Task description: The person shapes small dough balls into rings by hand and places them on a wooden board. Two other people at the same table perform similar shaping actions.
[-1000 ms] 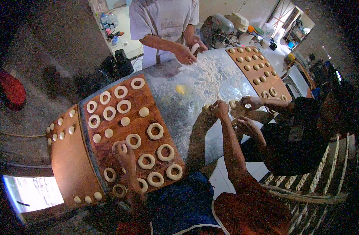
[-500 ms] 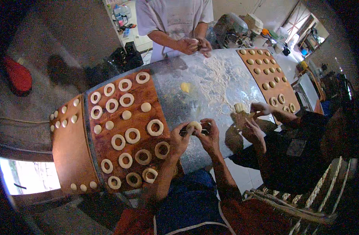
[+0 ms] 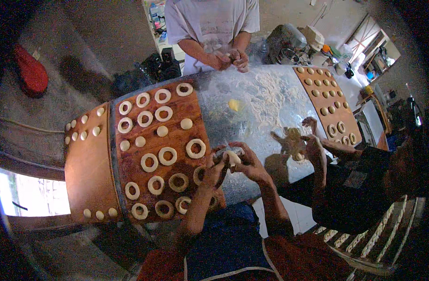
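Between my two hands, over the near edge of the metal table, is a small pale piece of dough (image 3: 231, 159). My left hand (image 3: 216, 169) grips it from one side. My right hand (image 3: 250, 165) is closed on its other side, and the fingers partly cover the dough. Just left of my hands lies a reddish-brown wooden board (image 3: 144, 175) bearing several dough rings (image 3: 195, 148) and a row of dough balls (image 3: 162, 131). My left forearm passes over the board's near right corner and hides part of some rings.
Flour (image 3: 266, 93) and a yellow lump (image 3: 234, 105) lie on the metal table (image 3: 214, 126). Across stands a person whose hands (image 3: 231, 61) meet at the edge; another person's hands (image 3: 313, 140) work at the right. Further boards (image 3: 88, 164) with dough flank the table.
The dough in my hands has tilted, and my fingers have closed further around it. The right-hand person has shifted their hands. The whole view has moved slightly.
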`<state>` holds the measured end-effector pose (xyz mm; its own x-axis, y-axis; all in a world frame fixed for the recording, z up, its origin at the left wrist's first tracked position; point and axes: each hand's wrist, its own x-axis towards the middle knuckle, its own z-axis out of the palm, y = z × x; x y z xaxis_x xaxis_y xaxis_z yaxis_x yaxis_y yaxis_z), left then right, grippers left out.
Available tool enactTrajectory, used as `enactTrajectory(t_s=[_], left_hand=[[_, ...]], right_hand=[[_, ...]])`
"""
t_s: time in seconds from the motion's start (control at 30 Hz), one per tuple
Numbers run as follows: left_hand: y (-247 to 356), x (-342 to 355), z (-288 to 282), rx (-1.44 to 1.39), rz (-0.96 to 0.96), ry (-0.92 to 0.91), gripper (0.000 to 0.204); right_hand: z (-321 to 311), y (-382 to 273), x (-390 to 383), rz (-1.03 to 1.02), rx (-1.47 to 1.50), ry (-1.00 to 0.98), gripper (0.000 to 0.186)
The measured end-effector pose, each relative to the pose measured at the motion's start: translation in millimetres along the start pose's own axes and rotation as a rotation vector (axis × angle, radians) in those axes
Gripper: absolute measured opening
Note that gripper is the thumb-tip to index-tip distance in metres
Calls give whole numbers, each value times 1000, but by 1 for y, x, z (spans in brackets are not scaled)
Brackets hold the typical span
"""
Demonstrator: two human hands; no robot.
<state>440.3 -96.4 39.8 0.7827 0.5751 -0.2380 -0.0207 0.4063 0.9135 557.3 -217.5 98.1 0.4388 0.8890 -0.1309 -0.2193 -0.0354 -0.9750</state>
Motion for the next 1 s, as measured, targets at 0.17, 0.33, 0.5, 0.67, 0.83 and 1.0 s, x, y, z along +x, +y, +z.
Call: enactTrajectory(t_s=[0.17, 0.33, 0.5, 0.67, 0.83, 1.0], left_hand=[[1, -3, -25, 24, 217, -153, 48], [0, -4, -39, 7, 297, -90, 41], [-28, -9, -54, -67, 293, -7, 34], [-87, -39, -101, -364, 24, 38, 28], [-100, -14, -124, -1010, -222, -213, 25], [-96, 11, -142, -1545, -449, -523, 25]], right_hand=[[3, 30, 19, 124, 291, 96, 56], [23, 71, 35, 13, -146, 356, 54], [58, 54, 39, 282, -355, 264, 59], [110, 36, 34, 28, -339, 376, 58], [134, 59, 33, -11, -332, 278, 45], [156, 80, 41, -355, -471, 385, 39]])
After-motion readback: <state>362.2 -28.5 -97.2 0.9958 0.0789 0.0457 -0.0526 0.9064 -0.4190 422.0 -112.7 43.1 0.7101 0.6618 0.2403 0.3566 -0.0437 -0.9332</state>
